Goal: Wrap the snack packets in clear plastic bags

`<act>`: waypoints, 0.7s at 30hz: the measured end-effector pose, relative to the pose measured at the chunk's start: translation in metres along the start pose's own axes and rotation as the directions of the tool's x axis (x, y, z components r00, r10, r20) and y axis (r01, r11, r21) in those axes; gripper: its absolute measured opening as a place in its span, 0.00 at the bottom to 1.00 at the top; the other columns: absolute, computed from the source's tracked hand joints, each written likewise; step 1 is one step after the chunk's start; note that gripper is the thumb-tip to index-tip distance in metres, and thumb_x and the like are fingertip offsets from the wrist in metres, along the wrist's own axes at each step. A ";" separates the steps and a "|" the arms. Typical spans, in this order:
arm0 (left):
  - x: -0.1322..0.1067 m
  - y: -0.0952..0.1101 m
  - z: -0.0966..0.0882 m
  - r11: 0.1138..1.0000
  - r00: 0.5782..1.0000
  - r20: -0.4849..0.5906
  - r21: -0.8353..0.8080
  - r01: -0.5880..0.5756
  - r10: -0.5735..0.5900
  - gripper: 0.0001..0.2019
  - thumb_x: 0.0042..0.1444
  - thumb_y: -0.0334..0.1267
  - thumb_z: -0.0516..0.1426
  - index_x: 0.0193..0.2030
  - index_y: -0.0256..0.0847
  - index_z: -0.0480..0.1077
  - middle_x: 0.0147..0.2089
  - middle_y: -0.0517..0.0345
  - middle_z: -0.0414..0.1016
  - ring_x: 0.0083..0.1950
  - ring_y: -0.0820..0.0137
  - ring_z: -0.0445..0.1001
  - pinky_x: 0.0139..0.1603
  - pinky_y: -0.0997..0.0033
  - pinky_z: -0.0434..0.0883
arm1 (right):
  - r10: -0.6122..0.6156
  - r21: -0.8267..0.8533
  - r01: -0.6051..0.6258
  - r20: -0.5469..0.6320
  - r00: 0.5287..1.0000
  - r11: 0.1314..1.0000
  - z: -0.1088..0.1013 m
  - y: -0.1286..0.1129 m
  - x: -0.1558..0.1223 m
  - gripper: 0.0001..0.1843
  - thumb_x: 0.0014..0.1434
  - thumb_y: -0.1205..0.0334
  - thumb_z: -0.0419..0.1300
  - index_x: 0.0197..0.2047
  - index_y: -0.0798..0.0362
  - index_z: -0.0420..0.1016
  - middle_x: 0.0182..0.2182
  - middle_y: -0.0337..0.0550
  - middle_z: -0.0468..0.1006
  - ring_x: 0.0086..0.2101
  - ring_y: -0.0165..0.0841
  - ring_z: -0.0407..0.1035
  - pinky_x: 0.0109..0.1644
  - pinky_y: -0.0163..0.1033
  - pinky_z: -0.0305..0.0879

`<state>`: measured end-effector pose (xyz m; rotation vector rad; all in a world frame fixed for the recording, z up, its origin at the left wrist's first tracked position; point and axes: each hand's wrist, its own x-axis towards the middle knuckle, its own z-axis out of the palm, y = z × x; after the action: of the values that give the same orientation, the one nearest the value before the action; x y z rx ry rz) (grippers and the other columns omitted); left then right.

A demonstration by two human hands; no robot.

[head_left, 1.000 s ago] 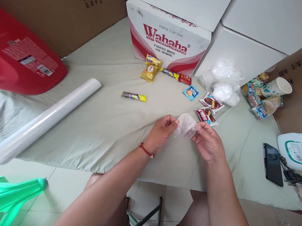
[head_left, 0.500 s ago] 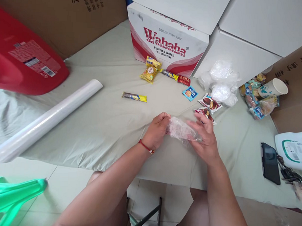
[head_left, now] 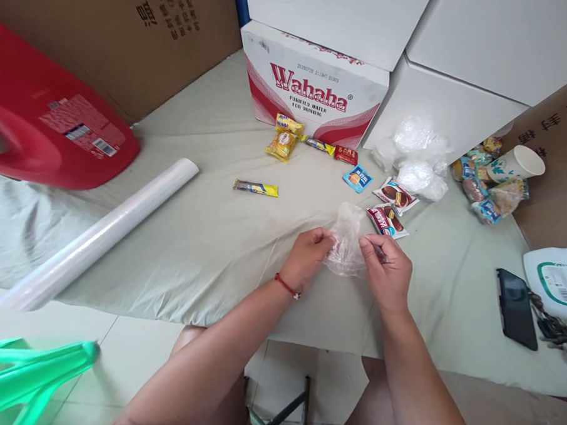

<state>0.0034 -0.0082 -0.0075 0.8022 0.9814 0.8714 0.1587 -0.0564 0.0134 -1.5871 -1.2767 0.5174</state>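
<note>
My left hand [head_left: 306, 258] and my right hand [head_left: 388, 271] both pinch a small clear plastic bag [head_left: 346, 241] between them, just above the pale green cloth [head_left: 207, 234]. Fingers of both hands are closed on the bag's edges. Something dark shows faintly inside the bag. A red string bracelet [head_left: 287, 286] sits on my left wrist. Two red snack packets [head_left: 387, 219] lie just beyond my right hand.
A Wahaha carton [head_left: 317, 88] stands at the back with several small snack packets [head_left: 283, 140] before it. A film roll [head_left: 99, 236] and a red jug [head_left: 47, 133] lie left. Crumpled plastic bags [head_left: 417, 152], a paper cup [head_left: 518, 165] and a phone [head_left: 517, 308] are right.
The bag was stretched out sideways between my hands; now it is bunched upright and both hands have closed in on it.
</note>
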 end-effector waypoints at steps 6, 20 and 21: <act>0.009 0.015 -0.012 0.915 0.994 -0.067 -0.401 0.054 -0.088 0.10 0.48 0.37 0.66 0.29 0.41 0.67 0.28 0.65 0.68 0.31 0.75 0.71 0.33 0.74 0.66 | 0.420 0.444 -0.408 0.076 0.904 0.798 -0.003 0.010 0.011 0.19 0.49 0.45 0.76 0.32 0.49 0.78 0.26 0.33 0.70 0.23 0.25 0.58 0.24 0.33 0.56; -0.003 0.008 -0.006 0.868 0.825 -0.328 0.364 -0.339 0.460 0.18 0.58 0.48 0.63 0.49 0.42 0.66 0.52 0.48 0.73 0.54 0.61 0.74 0.52 0.62 0.71 | 0.520 0.539 -0.532 0.192 0.833 0.653 -0.001 0.004 0.013 0.23 0.41 0.49 0.80 0.36 0.51 0.82 0.28 0.34 0.78 0.27 0.27 0.66 0.30 0.33 0.63; -0.006 0.005 -0.005 0.760 0.751 -0.265 0.474 -0.444 0.605 0.19 0.60 0.50 0.62 0.52 0.42 0.65 0.55 0.46 0.71 0.57 0.60 0.72 0.56 0.60 0.70 | 0.521 0.536 -0.523 0.172 0.836 0.663 -0.001 0.004 0.013 0.23 0.41 0.48 0.80 0.36 0.51 0.82 0.28 0.34 0.78 0.27 0.27 0.66 0.30 0.33 0.62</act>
<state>-0.0039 -0.0109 -0.0022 1.3204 1.3435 1.4148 0.1659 -0.0446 0.0129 -1.4038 -0.5390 1.1513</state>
